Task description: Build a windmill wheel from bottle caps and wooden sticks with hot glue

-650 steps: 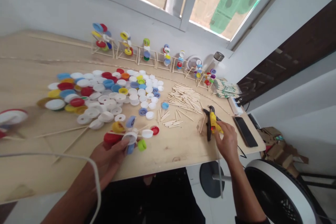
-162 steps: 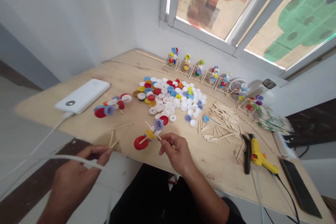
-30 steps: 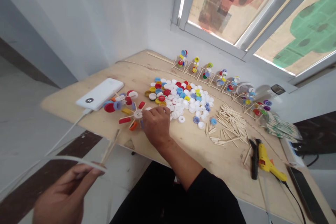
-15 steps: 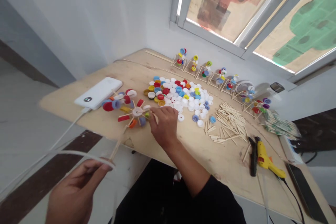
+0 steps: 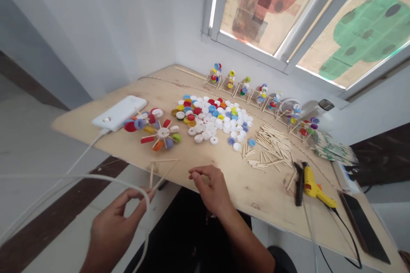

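My left hand (image 5: pixel 123 217) is closed, its thumb and fingers pinching a triangular stick frame (image 5: pixel 165 173) of thin wooden sticks at the table's front edge. A white cable crosses in front of this hand. My right hand (image 5: pixel 213 185) is over the front edge, fingers curled in and thumb close to the fingertips; nothing shows between them. Behind the frame lies a wheel (image 5: pixel 163 132) with a white cap hub, wooden spokes and coloured bottle caps. Another bottle-cap wheel (image 5: pixel 139 123) stands to its left, partly against a white power bank (image 5: pixel 120 113).
A heap of bottle caps (image 5: pixel 213 117) covers the middle of the table, with a pile of wooden sticks (image 5: pixel 273 143) to the right. Finished cap-wheel stands (image 5: pixel 246 87) line the back. A yellow glue gun (image 5: pixel 317 187) and a dark phone (image 5: pixel 363 226) lie at the right.
My right hand has left the wheel and drawn back toward the front edge. My left hand has moved up and right with the stick frame. The view has shifted slightly.
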Demonstrator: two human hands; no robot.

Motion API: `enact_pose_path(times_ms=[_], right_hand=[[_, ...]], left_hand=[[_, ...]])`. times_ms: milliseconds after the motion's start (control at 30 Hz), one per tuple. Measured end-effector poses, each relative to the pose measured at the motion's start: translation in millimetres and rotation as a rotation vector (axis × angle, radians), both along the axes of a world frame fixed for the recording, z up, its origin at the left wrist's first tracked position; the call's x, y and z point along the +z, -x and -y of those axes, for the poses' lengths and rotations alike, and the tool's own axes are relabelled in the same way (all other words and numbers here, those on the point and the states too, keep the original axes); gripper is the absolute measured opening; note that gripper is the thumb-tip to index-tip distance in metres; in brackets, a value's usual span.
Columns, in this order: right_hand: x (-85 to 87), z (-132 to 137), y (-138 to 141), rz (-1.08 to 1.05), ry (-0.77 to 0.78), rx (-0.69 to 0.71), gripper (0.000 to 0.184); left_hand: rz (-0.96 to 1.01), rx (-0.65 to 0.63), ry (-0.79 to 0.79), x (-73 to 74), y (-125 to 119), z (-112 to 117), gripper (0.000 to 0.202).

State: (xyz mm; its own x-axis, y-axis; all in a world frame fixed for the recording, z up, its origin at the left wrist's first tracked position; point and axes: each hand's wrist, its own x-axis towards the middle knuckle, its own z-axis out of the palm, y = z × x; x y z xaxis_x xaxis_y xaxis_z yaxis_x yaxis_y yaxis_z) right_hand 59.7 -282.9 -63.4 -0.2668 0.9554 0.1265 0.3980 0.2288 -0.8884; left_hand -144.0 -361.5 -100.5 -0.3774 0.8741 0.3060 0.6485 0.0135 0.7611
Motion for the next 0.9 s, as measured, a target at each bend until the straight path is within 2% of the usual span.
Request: enact_pose_path(times_ms=[67, 200, 333, 367, 467, 600, 733, 833, 900], right_hand=[[-3.2, 3, -10, -0.015, 0.033, -0.016, 0.023], [-9.4, 6, -28, -0.053, 0.069, -0.060, 0.025], [-17.7, 9, -39, -0.070, 0.061, -0.112, 0.026], [-19.7, 10, -41, -0.072, 0.056, -0.121, 0.026], [-23.4, 10, -46, -0.054, 0.025, -0.150, 0.025], [-19.5, 3, -44, 0.113, -0.121, -0.160, 0.019], [-16.0, -6, -28, 0.400, -0.296, -0.044, 0.016], [-21.4, -12, -12, 0.632, -0.409, 0.043, 0.003], [-27.5, -15, -5, 0.739, -0.474, 0.052, 0.008]], left_hand=[[-0.083, -0.018, -0.071, -7.8, -3, -4, 0.025], [-0.316, -0.233, -0.246, -14.8, -2, -27, 0.023], [-0.395, -0.470, -0.244, -12.3, 4, -61, 0.022], [-0.444, -0.564, -0.245, -11.9, 6, -69, 0.023], [-0.528, -0.701, -0.290, -11.7, 7, -87, 0.024], [-0.576, -0.747, -0.274, -8.5, 4, -94, 0.023], [-0.605, -0.784, -0.257, -3.1, 2, -94, 0.023], [-0.632, -0.781, -0.243, -0.5, 2, -94, 0.024], [-0.652, -0.778, -0.245, 0.5, 2, -94, 0.025]])
